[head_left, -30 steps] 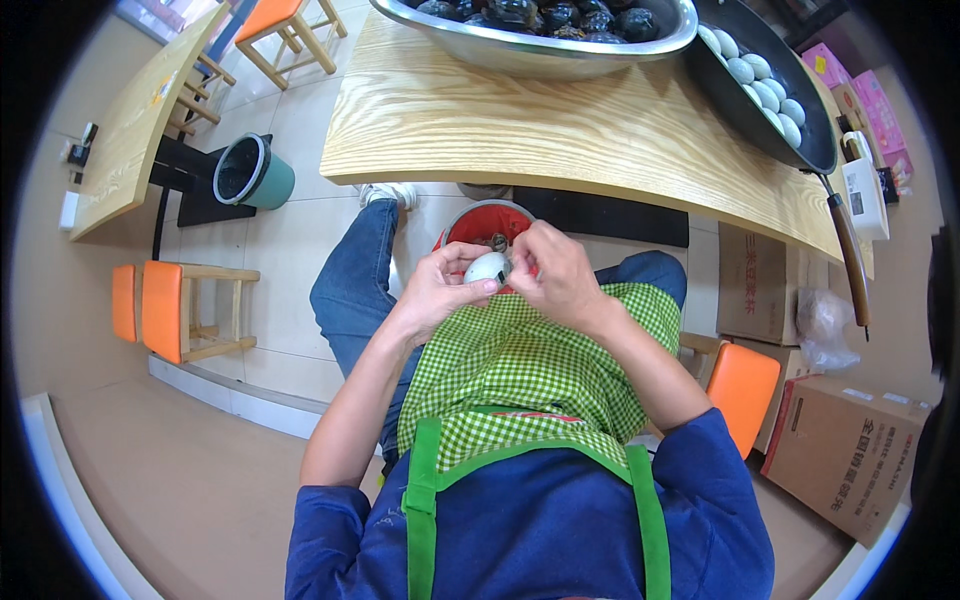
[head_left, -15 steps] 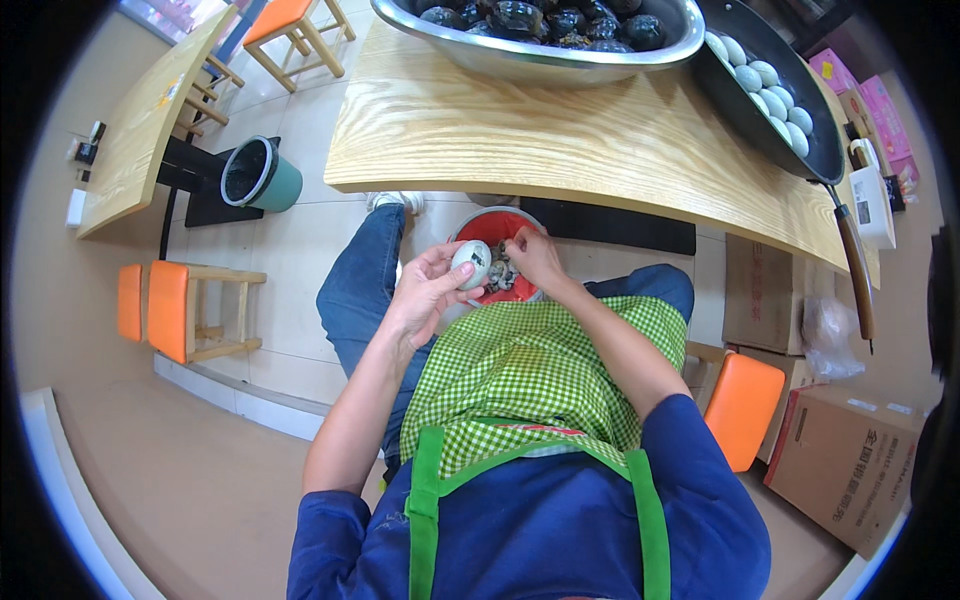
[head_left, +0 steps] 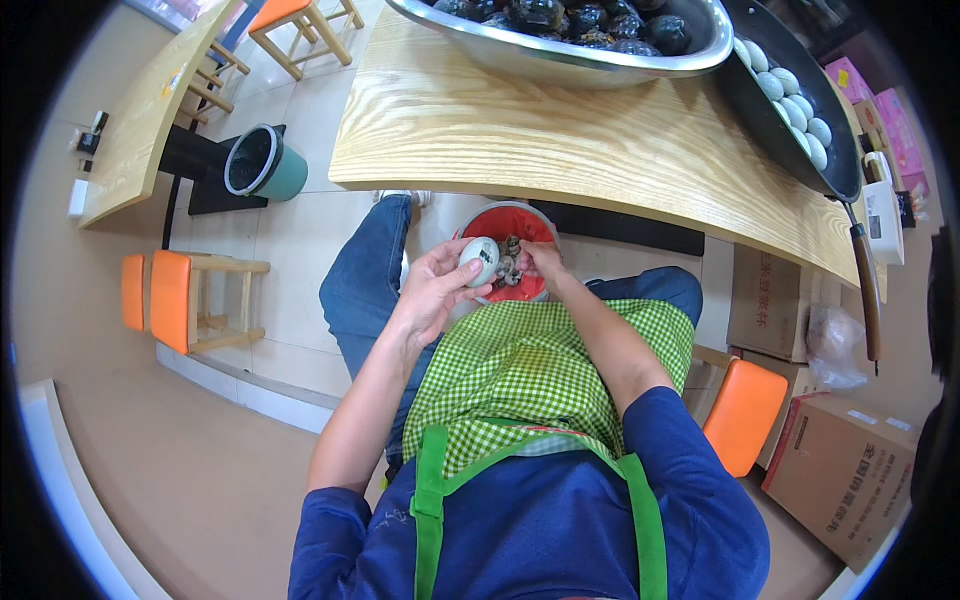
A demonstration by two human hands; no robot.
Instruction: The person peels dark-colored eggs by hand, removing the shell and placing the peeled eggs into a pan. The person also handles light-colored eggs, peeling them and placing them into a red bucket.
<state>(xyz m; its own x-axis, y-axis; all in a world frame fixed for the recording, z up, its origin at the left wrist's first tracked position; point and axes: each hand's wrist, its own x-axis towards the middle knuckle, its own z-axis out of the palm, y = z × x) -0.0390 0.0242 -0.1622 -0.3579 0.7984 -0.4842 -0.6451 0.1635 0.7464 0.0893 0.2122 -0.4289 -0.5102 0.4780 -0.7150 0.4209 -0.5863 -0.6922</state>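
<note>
My left hand (head_left: 432, 288) is closed around a pale blue-green egg (head_left: 482, 262), whose shell is broken open at a dark patch on top. Just right of it, my right hand (head_left: 543, 262) has its fingers pinched together over a red-lined bucket (head_left: 487, 222) between my knees. Whatever those fingertips hold, if anything, is too small to make out. Bits of eggshell (head_left: 508, 265) lie in the bucket below. On the table, a metal basin (head_left: 570, 60) holds several dark peeled eggs (head_left: 610, 22). Several unpeeled eggs (head_left: 797, 110) sit in a black frying pan (head_left: 752, 128).
The wooden table's (head_left: 450, 125) near edge runs just beyond the bucket. The pan's handle (head_left: 866, 290) sticks out past its right end. A green bin (head_left: 280, 172) and an orange stool (head_left: 172, 302) stand left; cardboard boxes (head_left: 838, 470) and an orange seat (head_left: 745, 415) are at right.
My right hand has dropped slightly lower, toward the left hand, over the bucket. The egg stays in my left hand, its dark patch a little shifted. The whole view has moved slightly.
</note>
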